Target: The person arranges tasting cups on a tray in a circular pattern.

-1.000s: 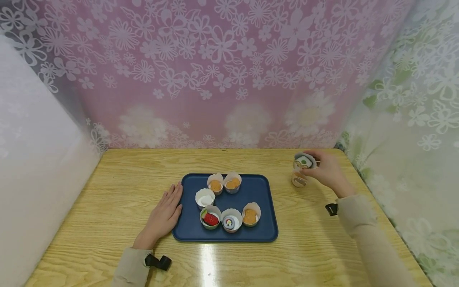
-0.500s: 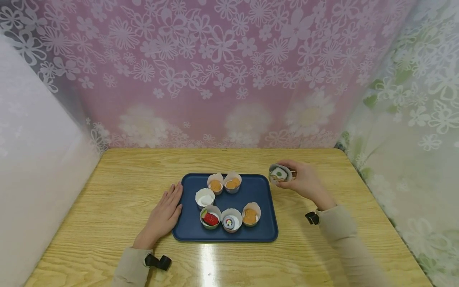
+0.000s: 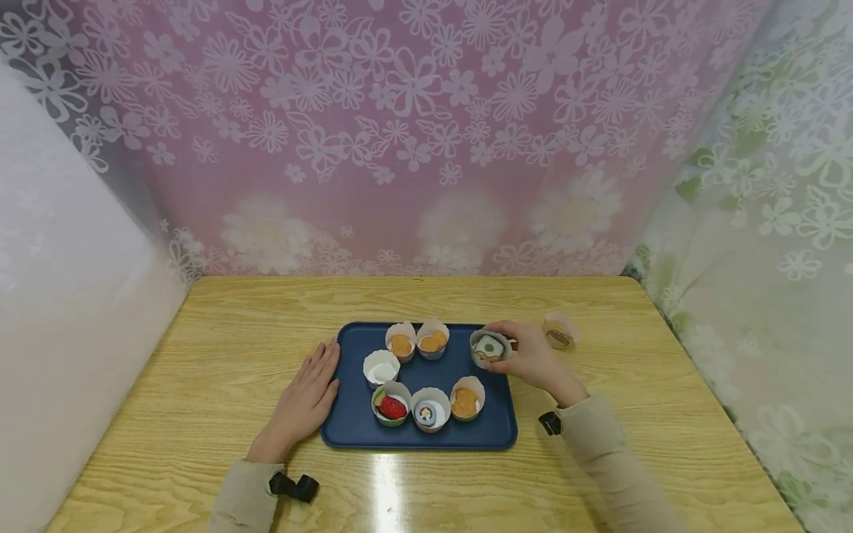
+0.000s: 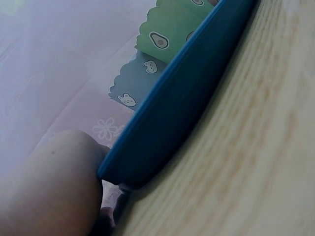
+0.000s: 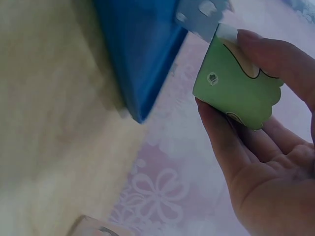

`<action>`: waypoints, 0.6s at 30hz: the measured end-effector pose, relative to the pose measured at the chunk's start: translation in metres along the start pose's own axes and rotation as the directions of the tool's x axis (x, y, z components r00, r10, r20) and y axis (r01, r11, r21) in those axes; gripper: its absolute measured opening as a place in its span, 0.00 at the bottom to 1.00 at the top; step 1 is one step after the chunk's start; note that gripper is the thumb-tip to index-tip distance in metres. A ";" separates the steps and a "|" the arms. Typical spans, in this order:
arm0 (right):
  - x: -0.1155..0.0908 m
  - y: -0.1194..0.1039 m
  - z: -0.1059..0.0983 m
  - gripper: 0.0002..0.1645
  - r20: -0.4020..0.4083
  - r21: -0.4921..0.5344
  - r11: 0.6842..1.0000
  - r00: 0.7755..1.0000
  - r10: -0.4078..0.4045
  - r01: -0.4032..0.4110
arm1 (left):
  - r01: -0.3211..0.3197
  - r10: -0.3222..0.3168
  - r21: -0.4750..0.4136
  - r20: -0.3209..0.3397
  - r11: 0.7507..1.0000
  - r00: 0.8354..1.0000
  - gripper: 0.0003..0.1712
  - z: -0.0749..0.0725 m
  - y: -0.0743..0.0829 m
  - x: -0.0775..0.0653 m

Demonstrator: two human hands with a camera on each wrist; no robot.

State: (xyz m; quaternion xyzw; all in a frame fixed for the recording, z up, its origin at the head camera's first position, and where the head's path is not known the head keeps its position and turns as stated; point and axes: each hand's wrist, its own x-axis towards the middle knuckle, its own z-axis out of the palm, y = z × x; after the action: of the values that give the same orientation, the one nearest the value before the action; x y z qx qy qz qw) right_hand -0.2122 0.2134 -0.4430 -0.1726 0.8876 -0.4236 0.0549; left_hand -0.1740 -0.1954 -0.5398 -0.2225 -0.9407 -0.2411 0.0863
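My right hand [image 3: 533,363] pinches a paper baking cup [image 3: 489,349] over the back right corner of the blue tray [image 3: 496,418]. Inside that cup sits a white piece with a green dot. The right wrist view shows the cup's green printed wall [image 5: 241,81] between thumb and fingers, raised off the tray. My left hand [image 3: 303,400] lies with straight fingers along the tray's left edge. Several other cups stand on the tray: orange pieces [image 3: 465,401], a strawberry [image 3: 392,406] with a green slice, a bluish roll [image 3: 425,414], and a white filling [image 3: 382,370].
To the right of the tray, a pale cup [image 3: 560,331] with a brown oval piece is on the wooden table [image 3: 600,444]. A pink floral curtain [image 3: 413,148] hangs behind the table, with pale sheets on both sides.
My right hand has carried the held cup leftward and toward me, from the table's back right to over the tray. The pale cup there is now uncovered. My left hand stays still.
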 end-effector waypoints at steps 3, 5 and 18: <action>-0.001 0.005 0.008 0.33 0.021 0.017 1.000 1.000 0.017 -0.017 | -0.004 0.004 -0.001 -0.004 1.000 1.000 0.35 0.000 -0.001 -0.001; -0.003 0.008 0.012 0.33 0.025 0.021 1.000 0.999 0.021 -0.022 | -0.009 0.009 -0.001 -0.008 1.000 1.000 0.35 0.000 -0.001 -0.001; -0.011 0.020 0.025 0.33 0.079 -0.008 0.998 0.995 -0.057 0.057 | -0.024 0.024 0.008 -0.027 1.000 0.999 0.35 0.000 -0.001 0.000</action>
State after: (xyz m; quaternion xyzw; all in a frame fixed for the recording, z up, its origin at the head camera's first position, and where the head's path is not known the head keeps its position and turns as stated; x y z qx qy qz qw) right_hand -0.2014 0.2106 -0.4750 -0.2147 0.8816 -0.4133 0.0768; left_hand -0.1740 -0.1958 -0.5405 -0.2299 -0.9377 -0.2395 0.1029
